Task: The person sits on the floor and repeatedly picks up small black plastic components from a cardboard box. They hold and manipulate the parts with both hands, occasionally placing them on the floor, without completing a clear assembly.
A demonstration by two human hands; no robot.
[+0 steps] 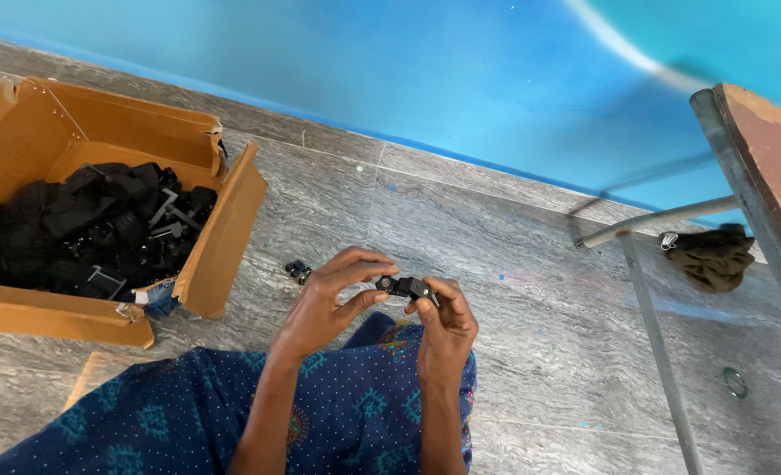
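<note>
Blue dotted cloth [355,413] with teal motifs covers the person's lap at the bottom of the view, and both forearms rise from it. Just above the knee, the left hand [333,303] and the right hand [443,325] meet around a small black plastic part [405,287]. The left hand is curled, thumb and fingertips pinching one end of the part; the right hand is closed on the other end, thumb pressed against it. The part is held in the air between them, clear of the floor.

Just left of the left hand, another small black piece [299,271] lies on the floor. Farther left sits an open brown cardboard box [223,237], flaps spread, one corner torn, heaped with more black parts [91,229] and a few grey metal bits.

Well to the right of the right hand stand the grey metal legs [650,325] of a counter [773,149] with a worn reddish-brown top. A crumpled dark olive rag [714,257] lies beside the legs, and a small ring [734,382] lies nearer the camera.

Underneath is a floor [513,264] of grey veined stone tiles, flecked with blue paint, meeting a bright blue wall [390,62].
</note>
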